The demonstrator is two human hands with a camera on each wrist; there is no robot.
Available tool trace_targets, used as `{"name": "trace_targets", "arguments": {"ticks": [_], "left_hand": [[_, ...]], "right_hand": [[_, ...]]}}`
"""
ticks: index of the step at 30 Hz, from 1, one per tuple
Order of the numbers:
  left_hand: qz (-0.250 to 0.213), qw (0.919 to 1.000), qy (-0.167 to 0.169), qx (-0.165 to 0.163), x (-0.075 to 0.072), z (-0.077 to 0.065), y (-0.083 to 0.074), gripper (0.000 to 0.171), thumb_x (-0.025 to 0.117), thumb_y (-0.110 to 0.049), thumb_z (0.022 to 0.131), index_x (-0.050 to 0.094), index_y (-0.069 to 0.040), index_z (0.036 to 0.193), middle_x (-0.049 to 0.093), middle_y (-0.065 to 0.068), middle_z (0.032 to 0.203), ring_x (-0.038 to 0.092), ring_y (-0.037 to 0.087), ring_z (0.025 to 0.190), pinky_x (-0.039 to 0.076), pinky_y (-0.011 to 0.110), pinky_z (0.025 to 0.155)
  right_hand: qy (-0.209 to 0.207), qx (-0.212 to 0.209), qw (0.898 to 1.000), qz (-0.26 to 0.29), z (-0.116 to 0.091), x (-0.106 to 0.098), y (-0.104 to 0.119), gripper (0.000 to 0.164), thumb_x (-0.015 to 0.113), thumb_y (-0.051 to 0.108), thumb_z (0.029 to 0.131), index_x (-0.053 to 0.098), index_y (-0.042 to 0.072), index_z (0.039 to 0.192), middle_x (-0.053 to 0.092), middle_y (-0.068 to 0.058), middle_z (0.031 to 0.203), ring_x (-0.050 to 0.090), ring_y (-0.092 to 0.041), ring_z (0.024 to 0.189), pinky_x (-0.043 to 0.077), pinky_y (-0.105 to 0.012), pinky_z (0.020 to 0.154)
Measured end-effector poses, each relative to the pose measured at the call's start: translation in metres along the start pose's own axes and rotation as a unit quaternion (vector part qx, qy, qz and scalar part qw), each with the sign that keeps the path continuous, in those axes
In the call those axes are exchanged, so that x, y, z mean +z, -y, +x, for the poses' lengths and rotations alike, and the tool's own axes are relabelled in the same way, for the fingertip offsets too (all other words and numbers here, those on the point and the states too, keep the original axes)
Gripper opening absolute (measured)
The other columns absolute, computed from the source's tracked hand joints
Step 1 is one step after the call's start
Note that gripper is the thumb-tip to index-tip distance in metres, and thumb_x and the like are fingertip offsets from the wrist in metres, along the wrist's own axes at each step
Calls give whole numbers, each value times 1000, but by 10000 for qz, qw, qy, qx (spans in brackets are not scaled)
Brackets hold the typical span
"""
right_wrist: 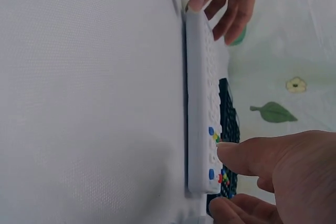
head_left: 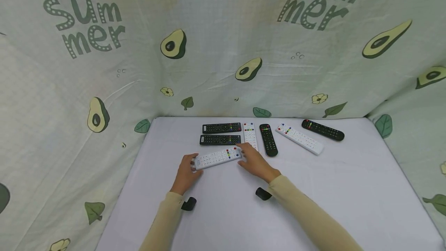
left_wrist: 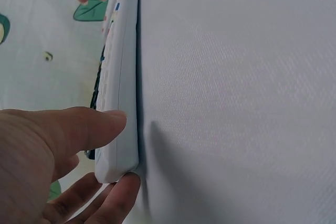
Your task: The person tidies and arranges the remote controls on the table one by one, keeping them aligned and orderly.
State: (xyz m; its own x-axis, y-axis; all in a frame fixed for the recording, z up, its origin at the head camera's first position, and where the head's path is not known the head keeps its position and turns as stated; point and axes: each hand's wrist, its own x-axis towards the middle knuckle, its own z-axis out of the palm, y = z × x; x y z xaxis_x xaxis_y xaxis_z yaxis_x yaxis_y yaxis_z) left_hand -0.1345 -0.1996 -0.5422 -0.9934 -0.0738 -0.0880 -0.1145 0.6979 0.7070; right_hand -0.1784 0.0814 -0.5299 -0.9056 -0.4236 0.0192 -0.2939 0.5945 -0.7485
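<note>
A white remote control (head_left: 216, 158) lies at a slight slant on the white table, its colored buttons toward the right end. My left hand (head_left: 186, 173) grips its left end; in the left wrist view the thumb (left_wrist: 105, 124) lies along the near side and the fingers bend round the end. Around the right end, my right hand (head_left: 256, 161) has thumb and index finger spread apart. In the right wrist view its thumb (right_wrist: 247, 156) overlaps the keys near the colored buttons, with the other fingers beside the end. That hand partly covers a second white remote (head_left: 249, 133) standing lengthwise behind.
Two black remotes (head_left: 221, 128) lie parallel behind the gripped one. Farther right are an upright black remote (head_left: 268, 139), a slanted white remote (head_left: 300, 138) and a slanted black remote (head_left: 323, 129). A printed avocado cloth (head_left: 212, 84) hangs behind the table (head_left: 223, 212).
</note>
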Motion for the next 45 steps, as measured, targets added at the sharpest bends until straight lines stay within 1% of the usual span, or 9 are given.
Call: {"name": "trace_targets", "arguments": {"ticks": [5,12,17,27,31,34,38,41,45], "left_hand": [[15,10000,-35,-21,0,1,-1,68,81,6,86,53,0,148,56,20,138,60,32,116,59,45,97],[42,9999,-27,-153,0,2,-1,68,80,7,86,53,0,148,57,20,137,60,32,116,58,45,97],[76,9997,-4,-216,0,3,0,68,81,6,86,54,-1,148,57,19,139,60,31,116,58,46,97],[133,9996,40,-245,-1,-1,-2,67,82,7,84,56,-1,145,58,17,130,61,29,109,58,45,92],[222,9994,63,-254,-3,-5,-1,65,82,6,83,57,0,143,59,17,129,61,27,106,58,43,90],[272,9993,69,-259,-4,-8,1,65,83,6,83,59,0,142,60,17,127,61,27,105,58,43,88],[312,9992,103,-223,-5,-11,3,65,84,6,81,60,0,141,60,16,125,61,26,103,58,42,86],[367,9991,155,-162,-6,-12,5,65,85,6,81,61,1,141,59,16,125,61,25,102,57,40,85],[512,9984,216,-92,-8,-16,3,66,86,6,80,61,4,140,59,16,124,60,23,99,56,39,83]], "right_hand": [[76,14,9999,-75,2,3,2,68,77,-2,92,46,-5,153,55,-23,145,63,-34,123,53,-47,108],[217,14,9995,-227,5,5,3,65,74,-3,94,46,-7,152,51,-26,153,50,-40,143,41,-50,121],[260,1,9989,-395,8,6,5,63,74,-4,93,48,-8,151,52,-27,153,48,-41,145,39,-51,122],[219,-13,9977,-639,16,10,11,62,71,-14,88,51,-11,146,56,-29,147,54,-44,139,44,-50,118],[172,-15,9975,-691,18,11,15,59,68,-17,87,54,-11,144,60,-30,140,59,-44,131,50,-50,113],[186,28,9964,-827,20,14,16,56,66,-18,88,55,-11,143,62,-28,133,63,-40,123,54,-47,108],[265,148,9939,-1060,25,17,17,51,62,-18,91,58,-9,141,62,-25,127,64,-36,116,56,-44,104],[382,234,9917,-1205,27,18,17,49,63,-19,91,62,-8,139,60,-23,126,63,-36,116,56,-43,103],[509,257,9908,-1229,27,18,18,48,63,-20,90,64,-7,136,58,-23,127,62,-36,117,55,-43,104]]}}
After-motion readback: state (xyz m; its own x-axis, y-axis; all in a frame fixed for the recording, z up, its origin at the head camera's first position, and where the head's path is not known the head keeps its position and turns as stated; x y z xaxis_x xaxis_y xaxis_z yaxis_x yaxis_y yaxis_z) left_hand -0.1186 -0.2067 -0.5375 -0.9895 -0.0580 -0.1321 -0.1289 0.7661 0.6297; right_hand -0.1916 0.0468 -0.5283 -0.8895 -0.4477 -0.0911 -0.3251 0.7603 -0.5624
